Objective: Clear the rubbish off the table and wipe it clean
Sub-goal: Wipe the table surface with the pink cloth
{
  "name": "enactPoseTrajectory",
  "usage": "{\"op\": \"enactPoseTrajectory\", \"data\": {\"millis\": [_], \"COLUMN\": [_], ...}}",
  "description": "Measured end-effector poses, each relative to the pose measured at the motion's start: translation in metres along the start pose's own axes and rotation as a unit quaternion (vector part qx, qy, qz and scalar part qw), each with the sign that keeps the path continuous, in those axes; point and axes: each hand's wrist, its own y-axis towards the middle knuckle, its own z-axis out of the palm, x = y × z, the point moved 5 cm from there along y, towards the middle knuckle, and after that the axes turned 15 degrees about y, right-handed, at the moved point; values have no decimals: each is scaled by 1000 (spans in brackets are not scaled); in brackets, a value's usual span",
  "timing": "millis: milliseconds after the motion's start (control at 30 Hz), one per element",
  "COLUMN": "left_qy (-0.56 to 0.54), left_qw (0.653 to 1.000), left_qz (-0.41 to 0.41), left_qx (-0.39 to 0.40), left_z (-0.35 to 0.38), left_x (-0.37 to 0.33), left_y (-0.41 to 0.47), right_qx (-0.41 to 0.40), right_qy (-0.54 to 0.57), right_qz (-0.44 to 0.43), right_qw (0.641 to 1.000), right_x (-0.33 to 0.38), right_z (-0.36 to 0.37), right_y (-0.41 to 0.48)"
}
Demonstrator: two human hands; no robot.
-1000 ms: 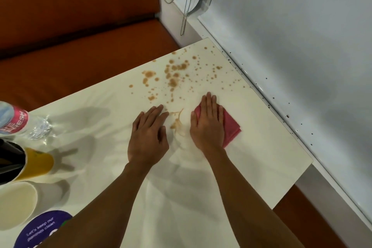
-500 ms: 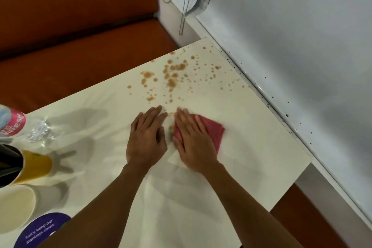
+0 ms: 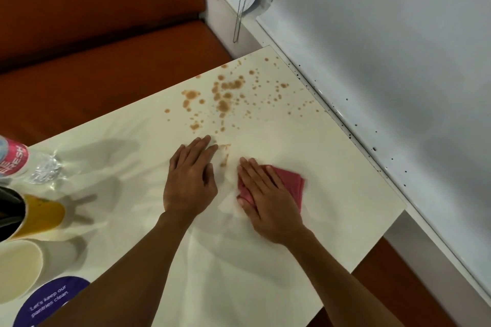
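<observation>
Flat right hand [image 3: 265,199] presses the pink cloth [image 3: 291,183].
Its corner points right, beyond the knuckles; left hand [image 3: 190,180] lies flat alongside.

The pink label [image 3: 14,158] on the clear plastic bottle [image 3: 39,167] lying at the left edge of the cream-white table [image 3: 345,194] carries white capitals reading "FRESH"; a line above them is cut off by the picture's edge and cannot be made out. The round purple sticker [image 3: 50,300] on the table's near left corner reads "Let's keep our pantries clean." in small pale letters.
</observation>
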Motion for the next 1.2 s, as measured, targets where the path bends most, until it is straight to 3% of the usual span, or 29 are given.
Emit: {"op": "enactPoseTrajectory", "data": {"millis": [133, 200, 333, 400, 467, 533, 633, 767, 833, 933, 1067, 1133, 1200], "left_qy": [-3, -1, -6, -8, -12, -13, -11, -48, -106, -114, -61, -23, 14], "left_qw": [1000, 1000, 1000, 1000, 1000, 1000, 1000, 999, 994, 992, 995, 998, 998], "left_qz": [-2, -6, -3, -4, -5, -5, -7, -9, -9, -41, -61, -52, -43], "left_qx": [1, 5, 0, -3, -4, -4, -8, -13, -16, -18, -43, -40, -32], "left_z": [0, 2, -1, -1, -1, -2, -2, -2, -3, -12, -17, -12, -8], "left_x": [-2, 0, -1, -1, -1, -2, -1, 1, 9, 25, 40, 39, 38], "left_y": [1, 0, -2, -1, -1, 0, -1, -4, -6, -3, 1, -1, 0], "right_qx": [-120, -149, -33, 1, -40, -114, -178, -76, -33, -85, -181, -162, -84], "right_qy": [17, 24, 16, 19, 5, 9, 38, 18, 23, 18, 39, 28, 4], "right_qz": [211, 255, 66, -2, 52, 192, 283, 106, 55, 132, 297, 240, 94], "right_qw": [970, 955, 997, 1000, 998, 975, 942, 991, 998, 987, 937, 957, 992], "right_x": [-51, -33, 25, 12, -21, -47, -27, 34, 31, -8, -15, 8, 32], "right_z": [-23, -16, 9, 5, -7, -18, -13, 13, 15, 2, -7, -1, 9], "right_y": [39, 56, 14, -6, 0, 22, 57, 29, -7, -17, 43, 64, 56]}}
